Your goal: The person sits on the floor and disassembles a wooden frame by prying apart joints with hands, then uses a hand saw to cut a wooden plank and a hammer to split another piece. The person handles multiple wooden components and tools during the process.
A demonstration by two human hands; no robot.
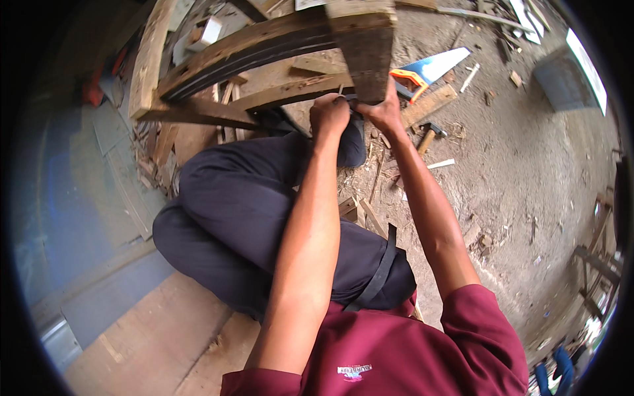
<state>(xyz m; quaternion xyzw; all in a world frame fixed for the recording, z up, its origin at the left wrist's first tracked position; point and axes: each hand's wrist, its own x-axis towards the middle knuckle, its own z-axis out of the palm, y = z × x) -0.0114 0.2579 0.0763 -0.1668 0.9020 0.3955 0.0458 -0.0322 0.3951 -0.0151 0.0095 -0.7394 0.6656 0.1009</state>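
Note:
A wooden frame (247, 54) of rough, weathered timbers stands in front of me at the top of the view. My right hand (385, 112) is closed around the near end of its thick wooden post (365, 56), thumb pointing left. Close beside it, my left hand (330, 113) is balled against the frame's lower rail (297, 91). A thin, short piece pokes up by its fingers, too small to name. The fingertips of both hands are partly hidden by the timber and the hands themselves.
A handsaw (432, 67) with an orange handle lies right of the post, near a wood block (430, 105) and a hammer (430, 137). Farther right stands a grey bin (566, 79). Wood scraps and shavings litter the dirt floor. Blue-grey boards (79, 218) lie at left.

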